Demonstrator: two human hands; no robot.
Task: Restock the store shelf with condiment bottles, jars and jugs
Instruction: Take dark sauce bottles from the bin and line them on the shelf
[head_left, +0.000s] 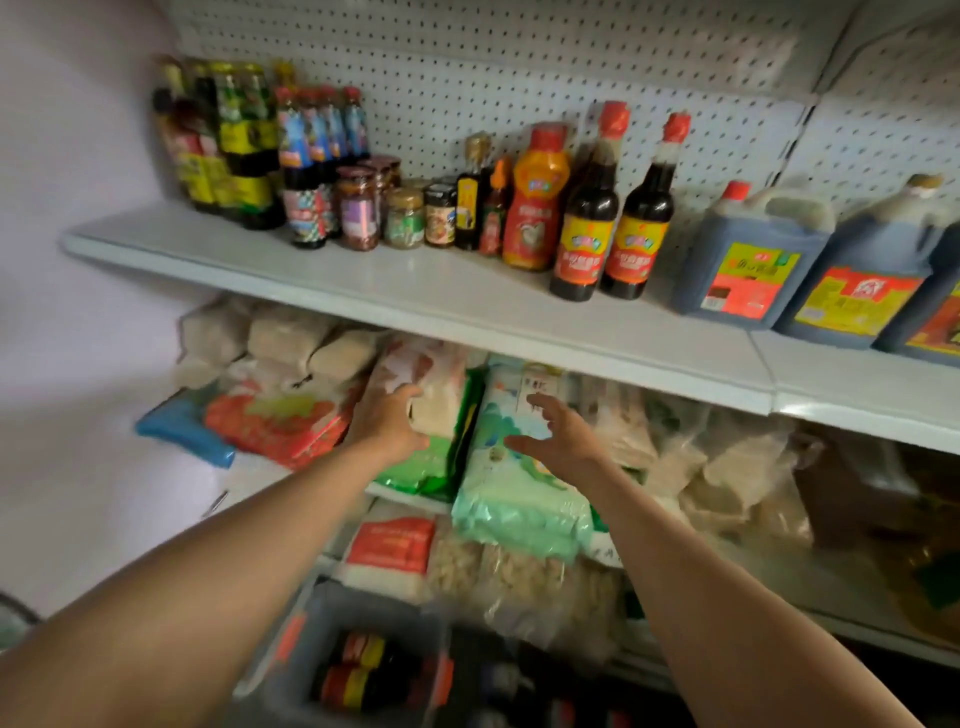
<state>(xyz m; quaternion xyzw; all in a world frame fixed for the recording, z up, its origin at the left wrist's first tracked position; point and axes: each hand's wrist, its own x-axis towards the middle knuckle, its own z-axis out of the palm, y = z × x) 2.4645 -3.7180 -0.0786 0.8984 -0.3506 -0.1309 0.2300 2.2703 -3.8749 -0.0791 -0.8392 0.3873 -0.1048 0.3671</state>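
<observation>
Hands: both out in front of me, my left hand (387, 421) and my right hand (558, 436), each empty, fingers loosely spread, holding nothing.

Where they hang: below the front lip of the white shelf (363, 291), in front of the bagged goods on the lower level; the left sits just by a pale bag (436, 400), though I cannot tell if it touches.

The stock: down at the bottom of my view, a grey crate (322, 623) with dark bottles (363, 670) in it, red and yellow labels showing.

Direction: the crate lies below and toward me from both hands, under my forearms, a touch to the left.

Nearer hand: the left, I judge, since its arm passes right above the crate.

Long axis: the bottles look to be lying on their sides, lengthwise toward the left, but it is blurred and I cannot pick out the caps.

The target: the shelf already carries soy bottles (613, 208), small jars (405, 218) and jugs (753, 254), all upright, caps up.

Free room: bare shelf along the front edge, ahead of the standing rows.

Next move, my guess: pull back and down to the crate, take a bottle across its body, turn it upright for the shelf.
</observation>
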